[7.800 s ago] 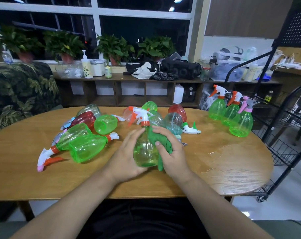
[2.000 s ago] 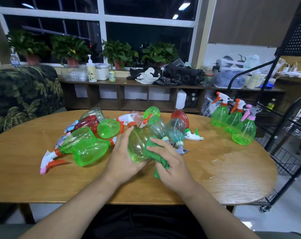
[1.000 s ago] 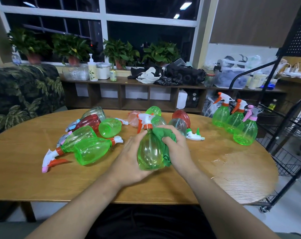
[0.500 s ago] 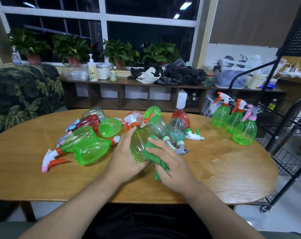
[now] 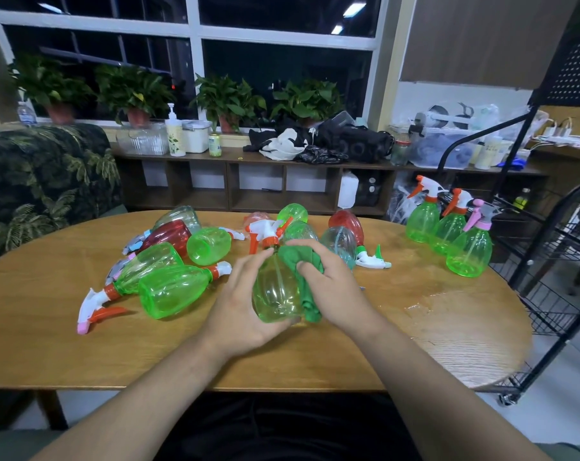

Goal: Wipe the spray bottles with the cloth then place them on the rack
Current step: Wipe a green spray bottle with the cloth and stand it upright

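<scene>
**Green bottle being wiped at the middle of the table**

A person is holding a clear green spray bottle [image 5: 275,294] upright over the wooden table [image 5: 49,344]; whether its base is touching the wood cannot be told. Everything below is placed from that bottle.

The left hand [image 5: 240,307] is cupping the bottle's left side and underside, with its fingers curling round the body. The right hand [image 5: 337,291] is gripping a bunched green cloth [image 5: 303,261] and pressing it against the bottle's right shoulder, just below the orange collar. A tail of the cloth is hanging down the bottle's right side. The white and orange trigger head [image 5: 265,231] is sitting at the bottle's top, pointing left.

To the bottle's left, a heap of bottles [image 5: 175,287] is lying on its side, mostly green, with one red bottle [image 5: 167,234] among them. Just behind the bottle, more bottles are lying down, one pale blue [image 5: 340,241] and one red [image 5: 347,222].

Far to the bottle's right, three upright green bottles [image 5: 450,227] are standing in a row near the table's edge. Beyond them, further right, a black wire rack [image 5: 548,304] is standing beside the table. A wet patch [image 5: 448,314] is shining on the wood between the bottle and the rack.
</scene>
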The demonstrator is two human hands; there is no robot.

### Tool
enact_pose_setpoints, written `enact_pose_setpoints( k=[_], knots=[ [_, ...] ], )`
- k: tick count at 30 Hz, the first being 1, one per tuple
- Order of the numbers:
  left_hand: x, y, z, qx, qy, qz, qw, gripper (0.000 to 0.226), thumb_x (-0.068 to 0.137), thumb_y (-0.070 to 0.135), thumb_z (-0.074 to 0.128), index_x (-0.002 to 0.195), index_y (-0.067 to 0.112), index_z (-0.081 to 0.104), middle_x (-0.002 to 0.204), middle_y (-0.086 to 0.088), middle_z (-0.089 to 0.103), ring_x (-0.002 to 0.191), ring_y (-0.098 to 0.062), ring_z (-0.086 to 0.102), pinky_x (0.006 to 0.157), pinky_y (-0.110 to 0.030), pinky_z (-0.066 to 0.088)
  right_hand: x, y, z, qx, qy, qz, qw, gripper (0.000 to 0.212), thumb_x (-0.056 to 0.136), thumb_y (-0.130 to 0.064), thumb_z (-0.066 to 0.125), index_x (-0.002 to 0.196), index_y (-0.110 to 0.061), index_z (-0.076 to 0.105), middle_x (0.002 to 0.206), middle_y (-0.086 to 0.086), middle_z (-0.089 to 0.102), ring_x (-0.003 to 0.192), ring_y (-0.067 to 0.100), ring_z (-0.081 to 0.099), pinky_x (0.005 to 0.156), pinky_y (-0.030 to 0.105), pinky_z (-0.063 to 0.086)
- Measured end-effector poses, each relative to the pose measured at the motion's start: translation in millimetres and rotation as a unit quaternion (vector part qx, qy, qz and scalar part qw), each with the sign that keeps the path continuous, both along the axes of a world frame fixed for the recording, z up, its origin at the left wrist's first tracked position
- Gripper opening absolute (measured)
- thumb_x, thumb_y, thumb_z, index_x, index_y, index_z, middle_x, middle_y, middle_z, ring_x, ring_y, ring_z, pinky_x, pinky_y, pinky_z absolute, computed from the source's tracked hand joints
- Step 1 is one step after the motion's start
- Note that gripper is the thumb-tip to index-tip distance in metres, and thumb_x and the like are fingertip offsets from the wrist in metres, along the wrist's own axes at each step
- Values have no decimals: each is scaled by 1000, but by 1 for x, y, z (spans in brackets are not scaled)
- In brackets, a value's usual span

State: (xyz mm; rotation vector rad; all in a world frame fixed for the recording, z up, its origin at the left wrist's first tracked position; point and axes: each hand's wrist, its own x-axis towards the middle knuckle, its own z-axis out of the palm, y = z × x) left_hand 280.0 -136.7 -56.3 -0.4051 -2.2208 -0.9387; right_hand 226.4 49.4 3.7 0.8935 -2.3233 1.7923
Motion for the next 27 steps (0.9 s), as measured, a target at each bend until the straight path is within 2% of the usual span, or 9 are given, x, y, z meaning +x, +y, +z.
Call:
enact_pose_setpoints(
  k=[3, 6, 8, 11, 15, 17, 20, 23, 27],
  knots=[
    [4, 2, 2, -10, 20, -16, 1000, 113, 67, 53, 97, 158, 13, 42, 146, -4, 49, 143, -6, 46, 120, -23, 34, -13, -1, 8, -64, -96, 41, 992, 36, 93, -20, 55, 121, -27, 75, 113, 8, 79, 105, 30, 75, 99, 49, 59],
    [9, 4, 5, -3, 27, -33, 999, 114, 67, 50, 98, 158, 13, 40, 150, -2, 48, 144, -10, 47, 120, -24, 35, -17, 5, 3, -192, -248, 121, 942, 35, 99, -10, 53, 128, -14, 73, 117, 17, 77, 101, 30, 75, 88, 40, 60],
    [9, 5, 6, -3, 7, -51, 999, 115, 69, 51, 97, 161, 18, 36, 157, 1, 46, 148, -11, 46, 121, -24, 34, -15, 9, -5, -242, -285, 139, 917, 36, 102, -6, 48, 124, -15, 75, 115, 17, 77, 98, 29, 75, 84, 40, 60],
    [4, 6, 2, -26, -39, -61, 997, 118, 71, 54, 97, 164, 34, 28, 163, 8, 41, 151, -5, 41, 124, -24, 33, -16, 10, -19, -255, -235, 103, 932, 40, 99, 2, 44, 121, -13, 75, 113, 19, 75, 99, 29, 72, 87, 41, 58],
    [-6, 5, -8, -141, -38, -24, 989, 125, 76, 60, 89, 167, 40, 6, 170, 7, 26, 161, -5, 18, 133, -42, 17, -14, 10, -29, -217, -146, 38, 965, 41, 99, 9, 46, 120, -12, 75, 115, 15, 76, 102, 25, 71, 90, 39, 57],
    [-8, 4, -10, -166, -27, -2, 986, 128, 76, 58, 88, 168, 41, 1, 170, 1, 27, 161, -9, 16, 133, -49, 16, -9, 9, -30, -197, -102, 22, 975, 41, 99, 13, 48, 119, -12, 74, 112, 8, 76, 101, 19, 71, 89, 31, 56],
    [-5, 5, -9, -121, -20, 1, 992, 122, 74, 53, 90, 169, 34, 14, 166, 0, 32, 156, -16, 31, 129, -47, 28, 1, 8, -33, -153, -31, 13, 988, 45, 99, 12, 50, 124, -19, 72, 120, -3, 76, 112, 13, 70, 95, 25, 53],
    [-6, 4, -9, -73, -5, 9, 997, 120, 71, 45, 94, 166, 24, 25, 160, 0, 39, 150, -19, 41, 123, -43, 39, 7, 10, -42, -101, 57, 5, 993, 48, 98, 4, 52, 135, -22, 69, 144, -9, 67, 139, 13, 58, 117, 33, 45],
    [-10, 0, -10, -31, -10, 52, 998, 117, 71, 42, 93, 165, 24, 27, 157, 1, 41, 148, -15, 42, 122, -39, 39, 12, 15, -54, -15, 158, -4, 987, 49, 98, 3, 55, 140, -21, 66, 157, -12, 55, 150, 11, 47, 125, 30, 34]
  ],
)
